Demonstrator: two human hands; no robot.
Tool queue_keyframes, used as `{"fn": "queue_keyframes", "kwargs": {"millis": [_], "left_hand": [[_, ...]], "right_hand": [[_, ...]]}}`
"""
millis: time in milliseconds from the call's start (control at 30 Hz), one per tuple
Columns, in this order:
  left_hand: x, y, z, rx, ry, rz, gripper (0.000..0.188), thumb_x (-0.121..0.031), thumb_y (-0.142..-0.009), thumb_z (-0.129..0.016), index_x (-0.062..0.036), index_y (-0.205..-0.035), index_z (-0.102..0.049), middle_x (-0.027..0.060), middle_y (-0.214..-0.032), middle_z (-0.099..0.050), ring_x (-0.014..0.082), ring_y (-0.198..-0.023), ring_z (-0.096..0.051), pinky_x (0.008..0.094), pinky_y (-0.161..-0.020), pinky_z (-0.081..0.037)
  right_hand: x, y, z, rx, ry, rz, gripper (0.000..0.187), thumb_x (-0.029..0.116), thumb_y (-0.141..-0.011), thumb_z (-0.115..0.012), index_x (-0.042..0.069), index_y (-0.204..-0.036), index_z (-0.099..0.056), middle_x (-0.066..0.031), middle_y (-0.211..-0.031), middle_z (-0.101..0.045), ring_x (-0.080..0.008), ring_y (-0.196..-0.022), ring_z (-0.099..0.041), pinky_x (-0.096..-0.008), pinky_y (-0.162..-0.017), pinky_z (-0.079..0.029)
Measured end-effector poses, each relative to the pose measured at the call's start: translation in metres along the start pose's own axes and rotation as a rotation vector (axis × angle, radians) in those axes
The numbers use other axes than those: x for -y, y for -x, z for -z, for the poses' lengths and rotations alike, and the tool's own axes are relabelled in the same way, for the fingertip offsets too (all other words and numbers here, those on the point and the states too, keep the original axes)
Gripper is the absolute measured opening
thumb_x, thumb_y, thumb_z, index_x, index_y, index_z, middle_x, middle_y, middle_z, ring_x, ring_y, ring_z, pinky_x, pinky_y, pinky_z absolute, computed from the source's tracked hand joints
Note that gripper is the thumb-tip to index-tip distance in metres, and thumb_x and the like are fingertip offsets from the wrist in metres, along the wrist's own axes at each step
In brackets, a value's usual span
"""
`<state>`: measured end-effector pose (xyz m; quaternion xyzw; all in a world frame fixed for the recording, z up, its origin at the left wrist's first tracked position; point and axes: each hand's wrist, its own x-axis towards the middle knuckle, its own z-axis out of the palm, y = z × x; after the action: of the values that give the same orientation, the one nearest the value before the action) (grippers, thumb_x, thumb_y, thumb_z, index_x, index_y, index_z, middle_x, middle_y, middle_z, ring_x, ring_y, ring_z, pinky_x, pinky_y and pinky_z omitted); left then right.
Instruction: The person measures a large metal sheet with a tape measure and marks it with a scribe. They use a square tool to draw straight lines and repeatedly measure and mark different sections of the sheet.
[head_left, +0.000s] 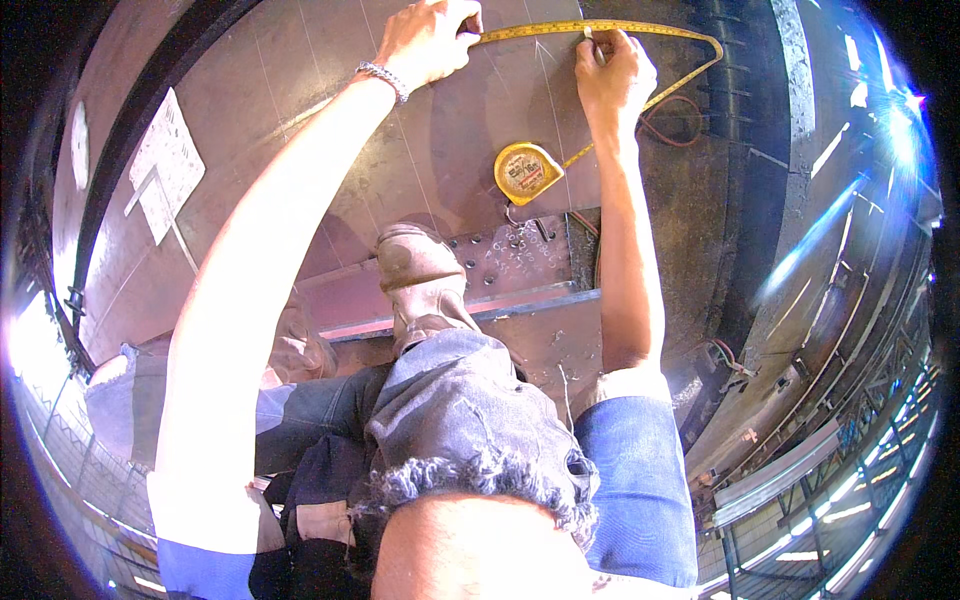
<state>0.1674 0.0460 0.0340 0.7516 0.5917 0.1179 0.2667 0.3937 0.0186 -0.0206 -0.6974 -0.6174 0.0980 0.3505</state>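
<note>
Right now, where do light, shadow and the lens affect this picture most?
In the head view, glare flares at the right edge; in the head view, the left forearm is washed nearly white and shadows darken parts of the metal plate; also in the head view, edges bow toward black corners, while the yellow tape case keeps a clear outline.

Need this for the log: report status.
Left hand holding yellow tape blade; right hand pinching pale stick beside it. Tape-measure case on metal plate. Thin reddish cord near blade.
</note>
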Motion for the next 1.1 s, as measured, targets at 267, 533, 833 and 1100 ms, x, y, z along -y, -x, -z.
{"fn": "queue_keyframes", "kwargs": {"millis": [267, 533, 833, 1100], "left_hand": [[0.005, -0.002, -0.006, -0.034, -0.092, -0.081, 0.014, -0.019, -0.08, -0.069, -0.0073, -0.086, -0.069, 0.0155, -0.086, -0.071, 0.0359, -0.086, -0.068, 0.047, -0.073, -0.052], [0.001, -0.002, -0.003, -0.006, -0.067, -0.015, 0.013, -0.02, -0.081, -0.069, -0.0077, -0.086, -0.069, 0.0151, -0.084, -0.071, 0.0361, -0.084, -0.068, 0.0469, -0.072, -0.053], [0.004, -0.003, -0.005, -0.017, -0.081, -0.045, 0.013, -0.02, -0.08, -0.07, -0.0075, -0.085, -0.069, 0.0152, -0.084, -0.071, 0.0361, -0.084, -0.068, 0.0468, -0.072, -0.053], [0.002, -0.004, -0.006, -0.011, -0.073, -0.048, 0.014, -0.02, -0.08, -0.07, -0.0072, -0.085, -0.069, 0.0149, -0.084, -0.071, 0.0358, -0.084, -0.068, 0.047, -0.072, -0.053]], "right_hand": [[-0.001, 0.0, 0.002, -0.025, -0.007, 0.04, 0.018, 0.017, -0.08, -0.072, 0.001, -0.09, -0.071, -0.0152, -0.084, -0.071, -0.0311, -0.076, -0.07, -0.0385, -0.072, -0.055], [-0.001, -0.002, 0.003, 0.003, 0.0, 0.049, 0.018, 0.016, -0.08, -0.072, 0.001, -0.091, -0.071, -0.0159, -0.087, -0.071, -0.0319, -0.078, -0.07, -0.0392, -0.074, -0.055], [-0.001, -0.005, 0.008, 0.042, 0.031, 0.107, 0.019, 0.015, -0.079, -0.071, 0.002, -0.092, -0.071, -0.0168, -0.088, -0.07, -0.0349, -0.081, -0.069, -0.0409, -0.075, -0.054], [-0.002, -0.013, 0.013, 0.128, 0.13, 0.109, 0.02, 0.018, -0.079, -0.072, 0.004, -0.092, -0.073, -0.0172, -0.087, -0.071, -0.0349, -0.081, -0.07, -0.0402, -0.077, -0.055]]}}
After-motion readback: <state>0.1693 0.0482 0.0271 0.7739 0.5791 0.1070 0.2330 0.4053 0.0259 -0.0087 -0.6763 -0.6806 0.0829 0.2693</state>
